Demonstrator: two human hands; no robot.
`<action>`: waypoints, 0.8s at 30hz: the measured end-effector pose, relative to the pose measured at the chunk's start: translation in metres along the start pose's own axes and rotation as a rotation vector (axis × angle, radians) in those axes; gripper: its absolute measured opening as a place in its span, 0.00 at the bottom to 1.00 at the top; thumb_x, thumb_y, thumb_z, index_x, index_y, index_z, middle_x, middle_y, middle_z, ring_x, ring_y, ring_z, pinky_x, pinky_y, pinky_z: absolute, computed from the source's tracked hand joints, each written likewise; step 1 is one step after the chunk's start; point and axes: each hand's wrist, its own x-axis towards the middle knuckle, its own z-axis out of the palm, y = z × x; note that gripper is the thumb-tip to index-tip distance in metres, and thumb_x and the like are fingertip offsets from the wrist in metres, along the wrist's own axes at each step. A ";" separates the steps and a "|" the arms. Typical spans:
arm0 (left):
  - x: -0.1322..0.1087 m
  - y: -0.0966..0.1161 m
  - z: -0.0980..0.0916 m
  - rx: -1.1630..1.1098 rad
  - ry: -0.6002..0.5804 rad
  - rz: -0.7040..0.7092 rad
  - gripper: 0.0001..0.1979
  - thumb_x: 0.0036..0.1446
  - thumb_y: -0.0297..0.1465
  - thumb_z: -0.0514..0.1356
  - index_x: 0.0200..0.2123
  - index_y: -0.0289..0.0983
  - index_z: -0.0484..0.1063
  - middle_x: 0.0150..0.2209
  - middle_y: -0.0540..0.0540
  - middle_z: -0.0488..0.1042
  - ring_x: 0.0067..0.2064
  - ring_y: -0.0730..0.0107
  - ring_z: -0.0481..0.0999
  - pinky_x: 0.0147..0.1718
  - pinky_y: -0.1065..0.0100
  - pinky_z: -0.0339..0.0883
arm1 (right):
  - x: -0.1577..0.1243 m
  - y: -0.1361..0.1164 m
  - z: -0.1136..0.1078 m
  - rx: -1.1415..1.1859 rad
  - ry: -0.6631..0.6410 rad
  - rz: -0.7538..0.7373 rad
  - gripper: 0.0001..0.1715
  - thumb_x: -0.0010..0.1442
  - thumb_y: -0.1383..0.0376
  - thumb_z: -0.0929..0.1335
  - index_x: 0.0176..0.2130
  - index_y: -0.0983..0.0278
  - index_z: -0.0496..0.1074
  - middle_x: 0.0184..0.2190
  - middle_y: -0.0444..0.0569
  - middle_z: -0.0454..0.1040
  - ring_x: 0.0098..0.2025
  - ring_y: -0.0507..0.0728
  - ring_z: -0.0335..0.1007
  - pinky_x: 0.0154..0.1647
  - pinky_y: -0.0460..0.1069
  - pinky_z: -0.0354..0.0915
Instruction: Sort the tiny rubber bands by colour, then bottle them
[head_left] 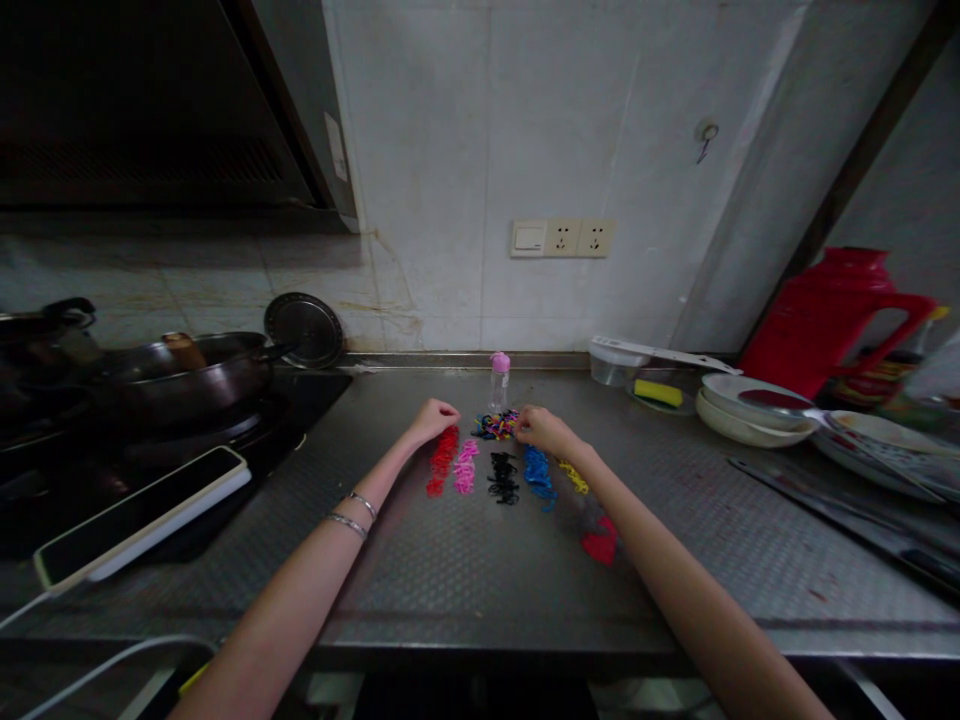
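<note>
My left hand (435,418) is over the far end of a row of small red rubber bands (442,462), fingertips pinched together; whatever they hold is too small to make out. My right hand (546,430) bends its closed fingers at the right edge of a mixed-colour heap of rubber bands (493,427), and its fingertips are partly hidden. Nearer to me lie sorted piles: pink bands (466,467), black bands (503,478), blue bands (538,475) and yellow bands (574,477), the last partly covered by my right forearm. Behind the heap stands a small clear bottle with a pink cap (500,365).
A red heart-shaped piece (600,542) lies beside my right forearm. To the left are a phone (142,515) and a pan (187,375) on the stove. Bowls (750,415), a yellow sponge (658,394), a long knife-like tool (832,515) and a red thermos (825,320) occupy the right.
</note>
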 end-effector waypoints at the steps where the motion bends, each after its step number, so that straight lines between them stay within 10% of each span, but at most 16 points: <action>1: 0.000 0.001 0.001 0.025 -0.016 0.010 0.12 0.46 0.28 0.56 0.31 0.29 0.77 0.31 0.42 0.78 0.34 0.68 0.74 0.34 0.71 0.65 | 0.001 0.002 0.000 0.020 0.017 -0.016 0.09 0.50 0.69 0.64 0.28 0.66 0.75 0.32 0.50 0.74 0.35 0.52 0.68 0.35 0.42 0.59; 24: -0.016 0.043 0.009 0.460 -0.116 0.140 0.11 0.49 0.29 0.55 0.32 0.38 0.77 0.34 0.45 0.77 0.36 0.67 0.74 0.34 0.72 0.62 | -0.012 0.012 0.002 0.109 0.125 -0.026 0.12 0.52 0.68 0.64 0.35 0.63 0.76 0.35 0.49 0.75 0.37 0.53 0.69 0.38 0.43 0.60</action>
